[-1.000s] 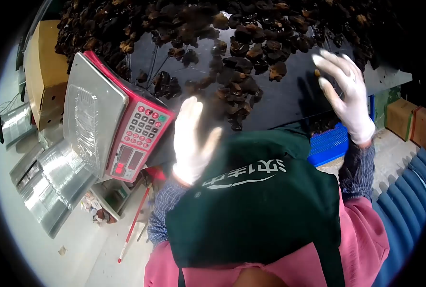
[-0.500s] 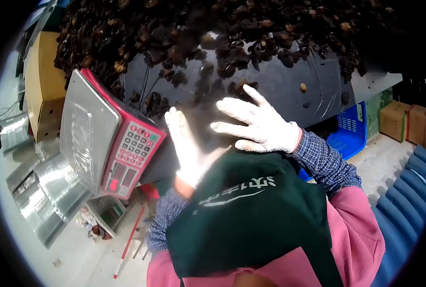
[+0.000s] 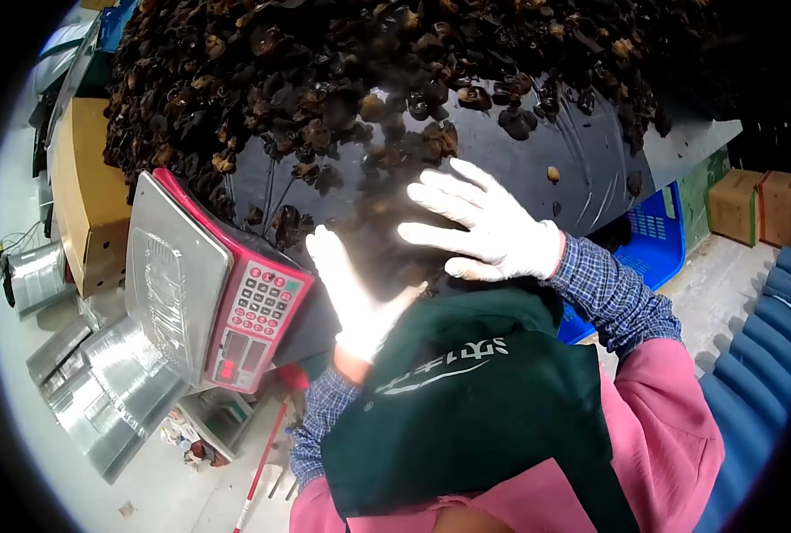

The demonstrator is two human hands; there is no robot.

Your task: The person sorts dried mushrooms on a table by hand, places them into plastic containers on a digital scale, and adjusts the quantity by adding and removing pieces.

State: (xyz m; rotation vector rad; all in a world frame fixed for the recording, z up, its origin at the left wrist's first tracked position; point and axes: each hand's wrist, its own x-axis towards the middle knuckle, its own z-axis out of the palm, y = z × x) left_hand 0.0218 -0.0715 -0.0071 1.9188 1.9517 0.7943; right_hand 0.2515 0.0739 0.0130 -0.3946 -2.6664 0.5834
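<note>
A large heap of dark brown, curled pieces that look like wood ear mushrooms covers the far part of a dark plastic-covered table. My left hand, in a white glove, stands on edge near the table's front with its fingers straight. My right hand, also gloved in white, is palm down with its fingers spread, facing the left. Blurred mushroom pieces lie between the two hands. Neither hand grips anything that I can see. A few pieces lie apart, among them a small yellowish one.
Left of my left hand stands a red scale with a steel pan. A cardboard box and rolls of clear film are farther left. At right are a blue crate, brown cartons and blue corrugated material.
The view has tilted, so the scale and table sit lower and slightly right. More mushroom pieces show between my hands. Both hands stay open, the right with fingers a little more spread.
</note>
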